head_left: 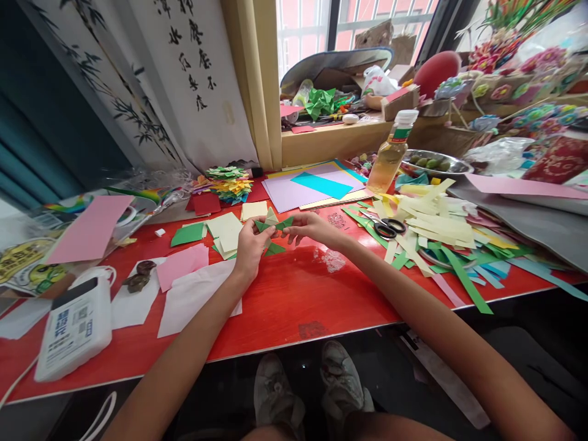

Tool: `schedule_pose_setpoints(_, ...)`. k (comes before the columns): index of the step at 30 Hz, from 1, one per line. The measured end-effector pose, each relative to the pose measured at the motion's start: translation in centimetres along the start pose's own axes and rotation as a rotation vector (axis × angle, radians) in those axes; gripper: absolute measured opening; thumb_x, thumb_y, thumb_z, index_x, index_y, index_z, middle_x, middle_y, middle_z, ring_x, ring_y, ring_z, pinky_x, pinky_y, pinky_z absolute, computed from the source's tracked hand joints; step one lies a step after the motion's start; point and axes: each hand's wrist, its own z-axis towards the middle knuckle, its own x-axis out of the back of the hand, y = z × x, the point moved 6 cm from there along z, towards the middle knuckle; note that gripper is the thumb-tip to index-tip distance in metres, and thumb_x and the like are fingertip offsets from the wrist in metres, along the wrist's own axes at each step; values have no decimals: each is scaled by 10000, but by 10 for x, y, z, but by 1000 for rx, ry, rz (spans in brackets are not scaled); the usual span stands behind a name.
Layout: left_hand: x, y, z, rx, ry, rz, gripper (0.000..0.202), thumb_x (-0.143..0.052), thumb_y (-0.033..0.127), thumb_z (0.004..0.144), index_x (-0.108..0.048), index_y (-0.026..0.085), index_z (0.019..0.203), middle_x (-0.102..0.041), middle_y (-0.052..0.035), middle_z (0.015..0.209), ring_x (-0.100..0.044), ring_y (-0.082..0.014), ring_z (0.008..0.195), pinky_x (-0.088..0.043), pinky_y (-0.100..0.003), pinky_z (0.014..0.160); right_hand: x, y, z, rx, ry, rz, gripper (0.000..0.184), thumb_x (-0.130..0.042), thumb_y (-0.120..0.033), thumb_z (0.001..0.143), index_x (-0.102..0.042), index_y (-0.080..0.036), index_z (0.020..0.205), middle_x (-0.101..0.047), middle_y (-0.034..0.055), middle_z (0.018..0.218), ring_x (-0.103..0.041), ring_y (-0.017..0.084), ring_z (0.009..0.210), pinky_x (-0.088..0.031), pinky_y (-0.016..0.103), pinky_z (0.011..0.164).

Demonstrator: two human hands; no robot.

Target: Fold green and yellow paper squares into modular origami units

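Above the middle of the red table, both my hands hold a small piece of folded paper (274,224), green with a pale cream point standing up from it. My left hand (252,248) is closed around its left side. The fingertips of my right hand (310,227) pinch its right green tip. Just below the fingers, another green folded piece (274,249) lies on the table. Beside my left hand rest cream paper squares (225,233) and a green square (187,234). Part of the held paper is hidden by my fingers.
Black-handled scissors (389,228) lie right of my hands, by a heap of paper strips (436,220). A bottle (389,153) stands behind them. Lilac sheets (294,193) lie at the back. Pink squares (184,264) and a white box-shaped device (76,327) are at left.
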Motion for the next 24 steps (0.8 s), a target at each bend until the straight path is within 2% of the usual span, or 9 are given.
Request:
schedule_pose_setpoints(1, 0, 1, 0, -3, 0, 2, 248, -615, 231, 670, -523, 160, 889, -578, -6, 793, -580, -105, 675, -474, -235, 650, -2, 0, 0, -12, -2, 46, 240, -567, -353, 745, -568, -124, 816, -609, 50, 773, -579, 110, 608, -487, 256, 571)
schedule_pose_setpoints(3, 0, 4, 0, -28, -6, 44, 253, -618, 244, 672, -535, 165, 897, -574, -6, 789, -565, -101, 667, -468, -224, 623, 0, -3, 1, 5, 73, 97, 231, -566, -347, 747, -570, -118, 776, -606, 45, 745, -577, 104, 586, -488, 246, 554)
schedule_pose_setpoints(6, -1, 12, 0, -86, -48, 150, 228, -615, 291, 687, -572, 178, 880, -560, -7, 771, -538, -103, 657, -441, -203, 553, 5, -12, -1, 82, 178, 67, 223, -557, -347, 757, -576, -125, 753, -587, 19, 664, -558, 92, 555, -474, 227, 534)
schedule_pose_setpoints(10, -1, 16, -1, -89, -71, 185, 200, -616, 335, 693, -604, 179, 818, -558, -13, 724, -540, -124, 658, -421, -205, 509, 6, -27, -5, 199, 212, 22, 213, -533, -342, 779, -588, -136, 777, -589, 17, 680, -567, 98, 600, -468, 226, 556)
schedule_pose_setpoints(13, -3, 18, -2, -87, -94, 140, 232, -633, 325, 685, -593, 186, 866, -581, -7, 712, -557, -129, 690, -434, -204, 546, 6, -37, -9, 268, 224, -15, 196, -533, -328, 783, -584, -142, 818, -596, 20, 715, -574, 105, 623, -470, 236, 569)
schedule_pose_setpoints(18, -11, 17, -4, -71, -232, 128, 322, -625, 302, 698, -545, 198, 993, -630, -24, 852, -569, -140, 793, -475, -255, 669, 9, -39, -11, 293, 231, -229, 167, -525, -288, 788, -586, -136, 818, -597, 14, 676, -567, 106, 617, -455, 230, 561)
schedule_pose_setpoints(21, -13, 14, -3, -86, -298, 202, 268, -602, 318, 722, -570, 178, 948, -635, -41, 852, -564, -156, 829, -460, -297, 748, 13, -39, -13, 275, 243, -354, 151, -521, -253, 787, -598, -136, 842, -596, 12, 670, -550, 101, 607, -435, 220, 545)
schedule_pose_setpoints(24, -12, 12, -2, -122, -327, 311, 224, -578, 342, 742, -625, 160, 866, -622, -51, 865, -555, -155, 809, -436, -291, 766, 15, -42, -16, 265, 249, -444, 154, -515, -237, 788, -611, -135, 852, -600, 14, 679, -540, 97, 600, -420, 219, 547)
